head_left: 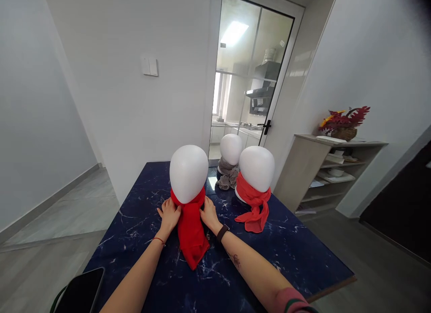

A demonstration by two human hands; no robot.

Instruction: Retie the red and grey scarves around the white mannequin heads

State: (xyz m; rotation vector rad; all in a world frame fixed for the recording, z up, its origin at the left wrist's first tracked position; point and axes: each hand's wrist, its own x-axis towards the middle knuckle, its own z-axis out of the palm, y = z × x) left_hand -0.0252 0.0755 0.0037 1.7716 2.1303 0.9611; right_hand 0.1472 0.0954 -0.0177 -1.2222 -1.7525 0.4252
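From where I stand, the red scarf [191,227] lies right between the two hands, wrapped round the base of a white head form [188,171]. Its loose end is the long part: it runs from the neck back toward the person, between the forearms, and narrows to a point on the tabletop [138,214]. Neither hand is clearly nearer; the left hand [170,214] touches the wrap on one side, fingers spread, and the right hand [210,213] rests against the other, fingers partly behind the cloth. Whether either pinches the fabric, I can't tell.

Outward from the left hand, dark marbled surface runs to the table's side edge. Rightward from the right hand there's a strip of tabletop, then a coral scarf [251,191] on a second head form [257,167]. Past that hand, farther back, a gray scarf [229,173] wraps a third form [230,149].
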